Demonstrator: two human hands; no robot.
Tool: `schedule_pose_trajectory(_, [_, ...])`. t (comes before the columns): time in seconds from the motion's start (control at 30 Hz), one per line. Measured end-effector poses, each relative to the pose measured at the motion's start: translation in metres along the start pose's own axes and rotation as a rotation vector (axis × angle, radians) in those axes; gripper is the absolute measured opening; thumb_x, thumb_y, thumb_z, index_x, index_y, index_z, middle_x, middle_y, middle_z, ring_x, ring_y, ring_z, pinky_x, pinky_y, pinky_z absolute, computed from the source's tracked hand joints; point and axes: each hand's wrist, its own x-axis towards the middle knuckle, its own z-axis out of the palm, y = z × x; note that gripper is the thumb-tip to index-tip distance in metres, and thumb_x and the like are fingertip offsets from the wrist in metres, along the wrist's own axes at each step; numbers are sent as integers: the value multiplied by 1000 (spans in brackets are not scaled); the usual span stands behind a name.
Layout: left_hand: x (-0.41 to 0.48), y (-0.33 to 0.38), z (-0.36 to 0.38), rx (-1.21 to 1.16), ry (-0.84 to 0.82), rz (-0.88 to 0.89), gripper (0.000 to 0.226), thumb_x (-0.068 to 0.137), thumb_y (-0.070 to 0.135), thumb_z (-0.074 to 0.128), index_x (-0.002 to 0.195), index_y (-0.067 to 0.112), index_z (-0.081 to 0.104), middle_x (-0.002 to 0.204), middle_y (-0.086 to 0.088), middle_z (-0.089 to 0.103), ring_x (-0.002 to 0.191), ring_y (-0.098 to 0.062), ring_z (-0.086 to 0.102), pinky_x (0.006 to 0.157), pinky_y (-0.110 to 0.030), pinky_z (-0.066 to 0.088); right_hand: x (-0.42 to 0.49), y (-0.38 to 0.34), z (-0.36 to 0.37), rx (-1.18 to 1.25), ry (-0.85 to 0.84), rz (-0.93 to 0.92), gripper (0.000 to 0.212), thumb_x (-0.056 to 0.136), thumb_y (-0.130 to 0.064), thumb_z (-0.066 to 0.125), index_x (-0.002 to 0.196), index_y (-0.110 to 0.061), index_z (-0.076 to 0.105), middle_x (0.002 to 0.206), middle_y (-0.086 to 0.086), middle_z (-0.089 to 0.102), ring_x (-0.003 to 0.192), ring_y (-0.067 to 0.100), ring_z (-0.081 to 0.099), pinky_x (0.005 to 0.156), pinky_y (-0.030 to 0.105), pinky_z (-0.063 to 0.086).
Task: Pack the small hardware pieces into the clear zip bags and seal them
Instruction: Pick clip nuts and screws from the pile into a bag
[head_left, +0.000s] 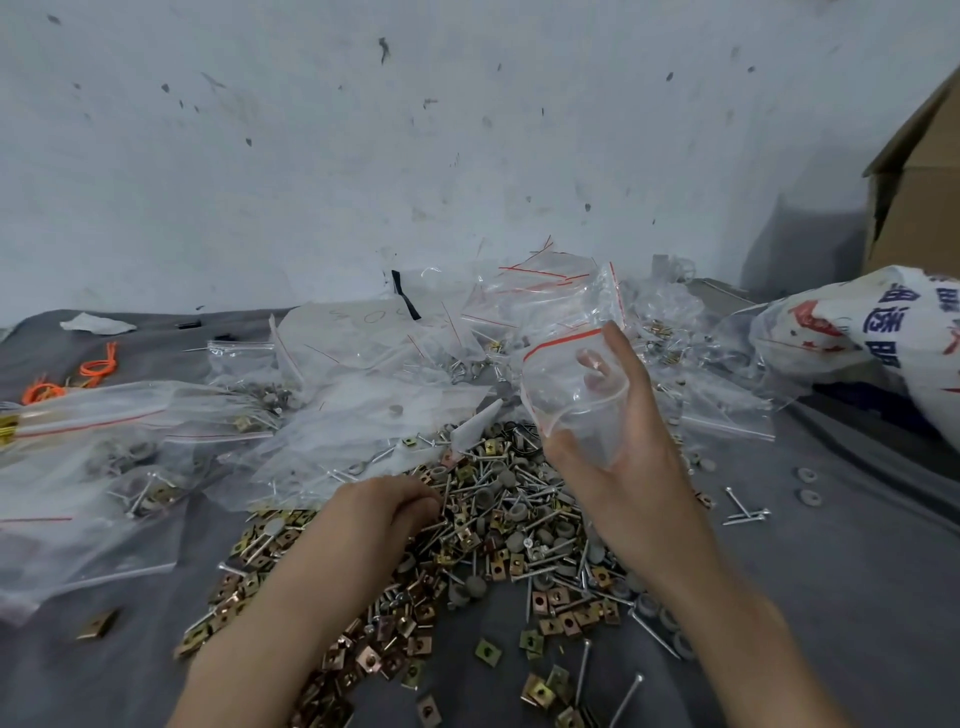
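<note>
A heap of small hardware (498, 530) lies on the grey cloth: brass square clips, long silver nails and grey round caps. My right hand (623, 467) holds an empty clear zip bag (571, 384) with a red strip, lifted above the heap, its mouth open; my fingers show through the plastic. My left hand (389, 509) sits low on the heap's left side with its fingers curled into the pieces. What it holds is hidden.
Filled and empty clear zip bags (156, 447) lie piled on the left and at the back. A large white printed sack (883, 332) and a cardboard box (919, 171) stand at the right. Orange rubber bands (96, 366) lie far left. A grey wall rises behind.
</note>
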Motion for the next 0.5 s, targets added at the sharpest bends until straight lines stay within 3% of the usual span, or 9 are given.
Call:
schedule_pose_trajectory(0.1, [-2, -3, 0, 78, -26, 37, 22, 102, 29, 50, 116, 35, 67, 107, 21, 62, 95, 3, 57, 78, -8, 41, 0, -1, 1, -2, -13, -4, 83, 84, -52, 59, 150, -61, 9, 157, -23, 33, 143, -5, 31, 113, 26, 29])
schedule_pose_trajectory(0.23, [-5, -6, -2, 102, -19, 14, 14, 100, 37, 52, 106, 36, 63, 85, 21, 61, 77, 5, 57, 63, -10, 40, 0, -2, 2, -14, -22, -14, 84, 82, -55, 58, 150, -62, 9, 157, -24, 33, 142, -4, 32, 113, 28, 30])
schedule_pose_trajectory(0.4, [-5, -3, 2, 208, -10, 34, 18, 100, 36, 49, 104, 30, 65, 95, 16, 57, 90, -5, 52, 80, -23, 44, 1, -2, 4, 2, -27, -18, 84, 80, -60, 57, 150, -60, 10, 158, -20, 34, 143, -3, 33, 115, 31, 31])
schedule_pose_trajectory(0.5, [-5, -3, 2, 193, 0, 18, 16, 100, 30, 49, 106, 31, 63, 95, 17, 58, 88, -4, 53, 75, -21, 42, 1, -2, 4, 7, -30, -20, 84, 80, -62, 57, 150, -60, 10, 158, -17, 35, 143, -1, 33, 116, 32, 31])
